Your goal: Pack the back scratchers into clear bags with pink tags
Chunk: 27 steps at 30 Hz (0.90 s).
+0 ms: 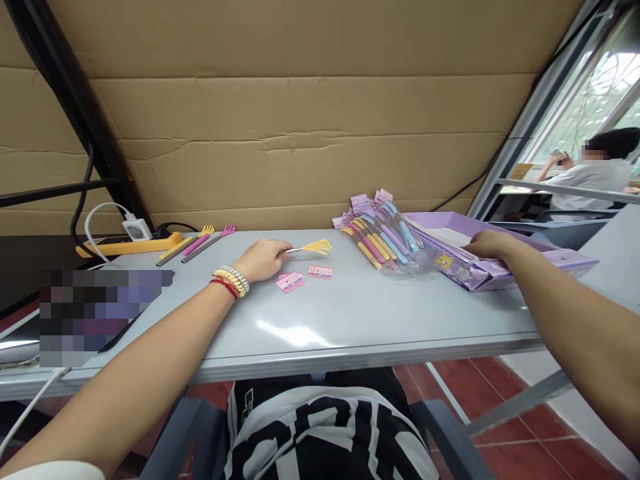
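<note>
My left hand is closed around a yellow back scratcher, its clawed head pointing right above the table. Small pink printed cards lie just below that hand, with another pink card to their right. My right hand reaches into an open purple box; its fingers are hidden inside. Between the hands lies a pile of back scratchers with yellow, pink, blue and purple handles, in clear plastic with pink labels. A yellow back scratcher and a pink back scratcher rest at the left.
Behind the grey table stands a cardboard wall. At the left are a yellow power strip with a white charger and a blurred-out object. Beyond the frame at right sits another person.
</note>
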Each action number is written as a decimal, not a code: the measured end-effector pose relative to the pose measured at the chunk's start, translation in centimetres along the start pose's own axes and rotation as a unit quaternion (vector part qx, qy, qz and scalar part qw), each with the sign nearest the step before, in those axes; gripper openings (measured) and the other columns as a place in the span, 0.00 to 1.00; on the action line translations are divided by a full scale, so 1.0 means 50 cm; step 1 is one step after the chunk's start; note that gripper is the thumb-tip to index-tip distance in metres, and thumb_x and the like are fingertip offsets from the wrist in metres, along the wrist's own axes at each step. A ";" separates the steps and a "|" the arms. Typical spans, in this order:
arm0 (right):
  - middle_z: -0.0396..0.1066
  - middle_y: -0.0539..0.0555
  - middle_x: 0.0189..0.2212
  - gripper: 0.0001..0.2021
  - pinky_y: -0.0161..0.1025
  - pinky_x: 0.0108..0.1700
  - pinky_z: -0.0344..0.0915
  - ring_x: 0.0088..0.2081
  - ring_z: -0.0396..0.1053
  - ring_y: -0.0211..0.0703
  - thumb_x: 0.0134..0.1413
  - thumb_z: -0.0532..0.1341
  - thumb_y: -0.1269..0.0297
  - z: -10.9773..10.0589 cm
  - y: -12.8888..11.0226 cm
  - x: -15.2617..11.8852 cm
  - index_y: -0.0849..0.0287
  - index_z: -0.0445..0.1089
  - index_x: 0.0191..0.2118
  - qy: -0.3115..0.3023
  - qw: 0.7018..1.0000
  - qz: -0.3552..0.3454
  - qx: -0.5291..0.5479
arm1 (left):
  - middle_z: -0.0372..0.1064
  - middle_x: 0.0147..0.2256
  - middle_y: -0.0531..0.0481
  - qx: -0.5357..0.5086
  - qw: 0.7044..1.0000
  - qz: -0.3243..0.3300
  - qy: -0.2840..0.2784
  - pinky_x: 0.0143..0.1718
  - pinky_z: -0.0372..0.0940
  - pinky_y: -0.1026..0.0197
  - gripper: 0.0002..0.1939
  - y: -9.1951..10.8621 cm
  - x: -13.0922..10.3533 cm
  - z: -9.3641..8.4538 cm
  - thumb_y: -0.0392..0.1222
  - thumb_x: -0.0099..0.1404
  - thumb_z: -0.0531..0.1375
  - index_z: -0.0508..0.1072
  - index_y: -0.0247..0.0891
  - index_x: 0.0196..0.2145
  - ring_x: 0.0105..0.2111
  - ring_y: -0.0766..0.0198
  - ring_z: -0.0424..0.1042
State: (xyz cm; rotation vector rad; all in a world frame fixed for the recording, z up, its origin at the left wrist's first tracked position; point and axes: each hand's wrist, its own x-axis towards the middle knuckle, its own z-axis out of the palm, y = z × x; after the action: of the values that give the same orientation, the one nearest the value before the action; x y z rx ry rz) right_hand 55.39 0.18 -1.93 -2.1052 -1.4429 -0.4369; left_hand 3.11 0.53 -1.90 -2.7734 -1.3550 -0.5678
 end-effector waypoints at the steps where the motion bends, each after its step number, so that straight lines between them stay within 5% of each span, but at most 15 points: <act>1: 0.69 0.65 0.18 0.14 0.45 0.27 0.56 0.22 0.66 0.49 0.29 0.69 0.69 -0.015 -0.014 -0.003 0.59 0.62 0.10 -0.027 0.999 0.024 -0.016 | 0.75 0.40 0.47 0.000 1.000 0.003 0.003 0.39 0.62 0.60 0.19 -0.001 0.001 0.001 0.39 0.63 0.47 0.73 0.39 0.45 0.38 0.58 0.71; 2: 0.71 0.68 0.23 0.10 0.45 0.28 0.57 0.26 0.68 0.52 0.32 0.68 0.68 -0.033 -0.035 -0.007 0.61 0.66 0.14 -0.071 0.994 0.066 -0.046 | 0.74 0.41 0.46 0.002 1.000 0.005 0.005 0.39 0.62 0.60 0.18 -0.002 0.002 0.001 0.38 0.64 0.46 0.74 0.39 0.44 0.39 0.58 0.71; 4: 0.73 0.72 0.36 0.06 0.46 0.32 0.57 0.35 0.70 0.55 0.42 0.64 0.65 -0.073 -0.098 -0.021 0.61 0.73 0.29 -0.028 0.991 0.108 -0.070 | 0.74 0.41 0.45 0.006 1.000 -0.001 0.008 0.38 0.62 0.60 0.18 -0.001 0.004 0.002 0.38 0.65 0.45 0.73 0.38 0.43 0.39 0.58 0.71; 7: 0.73 0.66 0.38 0.12 0.44 0.38 0.59 0.40 0.69 0.52 0.51 0.58 0.60 -0.120 -0.239 -0.065 0.62 0.72 0.36 0.028 1.000 -0.012 0.007 | 0.73 0.40 0.45 0.019 1.000 -0.020 0.014 0.35 0.61 0.60 0.18 0.006 0.003 0.000 0.43 0.67 0.44 0.71 0.39 0.44 0.38 0.58 0.70; 9: 0.74 0.60 0.37 0.15 0.41 0.39 0.62 0.38 0.70 0.47 0.52 0.59 0.54 -0.129 -0.345 -0.108 0.60 0.71 0.38 -0.033 0.982 -0.135 0.131 | 0.73 0.40 0.46 0.027 0.999 -0.020 0.024 0.34 0.60 0.61 0.19 0.015 0.000 -0.002 0.46 0.68 0.43 0.70 0.40 0.46 0.37 0.58 0.70; 11: 0.75 0.56 0.37 0.19 0.39 0.37 0.64 0.36 0.71 0.44 0.52 0.59 0.49 -0.121 -0.442 -0.158 0.57 0.69 0.43 -0.163 0.933 -0.227 0.228 | 0.73 0.39 0.48 0.029 0.999 -0.005 0.035 0.33 0.59 0.61 0.19 0.026 -0.003 -0.004 0.47 0.69 0.43 0.69 0.42 0.47 0.37 0.59 0.70; 15: 0.74 0.54 0.27 0.16 0.34 0.29 0.63 0.27 0.70 0.39 0.53 0.61 0.53 -0.079 -0.562 -0.232 0.61 0.68 0.40 -0.233 0.883 -0.276 0.301 | 0.73 0.34 0.50 0.031 0.998 0.024 0.049 0.30 0.56 0.62 0.20 0.041 -0.006 -0.006 0.49 0.70 0.42 0.70 0.43 0.45 0.33 0.60 0.70; 20: 0.69 0.51 0.20 0.06 0.31 0.17 0.60 0.18 0.67 0.36 0.54 0.61 0.64 -0.046 -0.545 -0.215 0.62 0.66 0.33 -0.265 0.835 -0.154 0.456 | 0.74 0.33 0.48 0.077 0.995 -0.011 0.068 0.30 0.55 0.60 0.19 0.011 0.001 -0.026 0.49 0.69 0.44 0.73 0.43 0.40 0.33 0.59 0.70; 27: 0.68 0.51 0.19 0.07 0.36 0.21 0.69 0.20 0.70 0.39 0.49 0.64 0.66 -0.059 -0.391 -0.089 0.62 0.66 0.28 -0.056 0.790 -0.015 0.610 | 0.73 0.41 0.45 0.138 0.976 -0.071 0.155 0.47 0.53 0.53 0.17 -0.047 0.005 -0.077 0.44 0.68 0.45 0.73 0.42 0.42 0.45 0.55 0.66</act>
State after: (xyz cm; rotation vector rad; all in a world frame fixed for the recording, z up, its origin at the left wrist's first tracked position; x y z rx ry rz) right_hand 35.73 0.47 2.94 -1.0253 -1.2441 0.5392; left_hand 0.23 1.56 1.41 -2.2732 -1.4401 -0.7195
